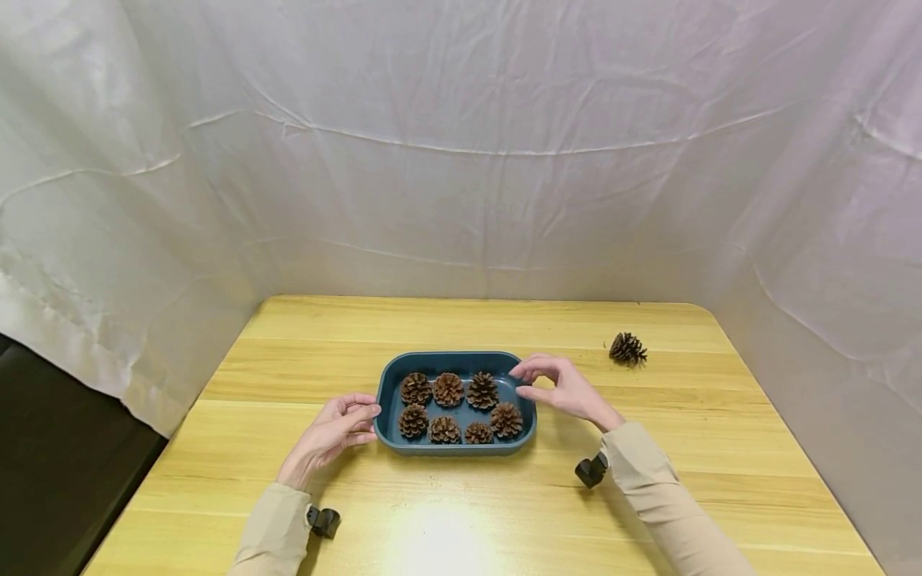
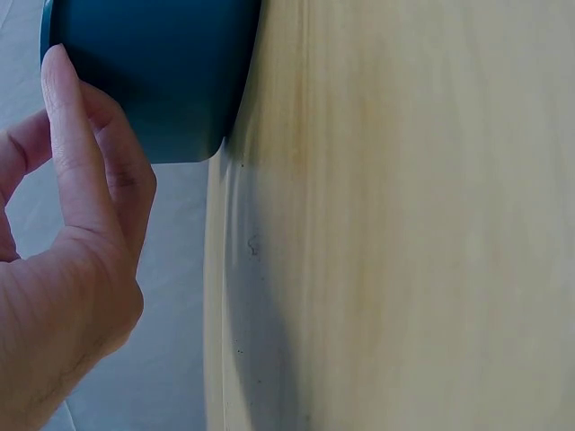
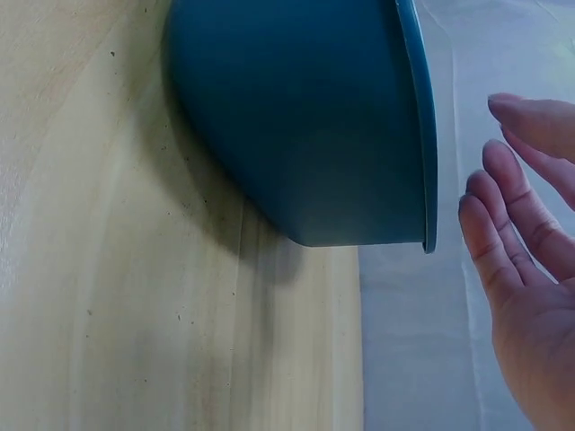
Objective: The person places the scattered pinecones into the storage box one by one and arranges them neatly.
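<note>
A dark blue, round-cornered tray (image 1: 454,450) sits on the table with several brown pine cones (image 1: 444,430) in two rows inside it. My left hand (image 1: 337,430) pinches the tray's left end, thumb at the rim; in the left wrist view the thumb (image 2: 67,108) lies against the blue wall (image 2: 166,90) near its edge. Over the right end of the tray is my right hand (image 1: 565,390), fingers loosely bent and apart, holding nothing. The right wrist view shows those fingers (image 3: 490,238) spread beside the tray's rim (image 3: 429,180), with a gap between.
One more pine cone (image 1: 628,350) lies on the table at the back right, beyond my right hand. Pale cloth (image 1: 461,200) hangs behind and along the sides of the wooden table (image 1: 302,360). Small dark crumbs dot the wood near the tray.
</note>
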Tool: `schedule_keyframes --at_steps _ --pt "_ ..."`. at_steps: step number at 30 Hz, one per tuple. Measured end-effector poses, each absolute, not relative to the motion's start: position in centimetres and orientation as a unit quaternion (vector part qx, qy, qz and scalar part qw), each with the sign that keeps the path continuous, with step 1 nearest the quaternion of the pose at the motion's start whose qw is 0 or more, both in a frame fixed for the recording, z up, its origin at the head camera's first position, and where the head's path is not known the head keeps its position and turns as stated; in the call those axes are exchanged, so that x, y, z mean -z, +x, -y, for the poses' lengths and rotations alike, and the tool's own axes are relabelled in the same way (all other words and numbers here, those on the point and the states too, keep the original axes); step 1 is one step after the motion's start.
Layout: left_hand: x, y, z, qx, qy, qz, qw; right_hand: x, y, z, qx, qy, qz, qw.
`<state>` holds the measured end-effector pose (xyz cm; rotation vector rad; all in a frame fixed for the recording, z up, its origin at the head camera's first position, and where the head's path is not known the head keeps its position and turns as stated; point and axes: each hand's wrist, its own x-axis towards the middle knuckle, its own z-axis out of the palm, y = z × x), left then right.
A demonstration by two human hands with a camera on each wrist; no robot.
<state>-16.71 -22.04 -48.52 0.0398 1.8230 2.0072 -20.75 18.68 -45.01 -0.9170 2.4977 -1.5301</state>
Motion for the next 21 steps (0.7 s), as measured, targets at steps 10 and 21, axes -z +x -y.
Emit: schedule_keyframes --at_steps 10,21 --pt "48.51 -16.68 22.02 -0.724 0.011 -0.656 0.214 45.52 -21.16 -19.22 0.557 -0.256 -0.790 -0.009" --pt "48.47 -16.74 21.86 -0.721 0.013 -0.659 0.213 45.91 -21.67 -19.68 0.609 -0.204 -0.762 -0.081"
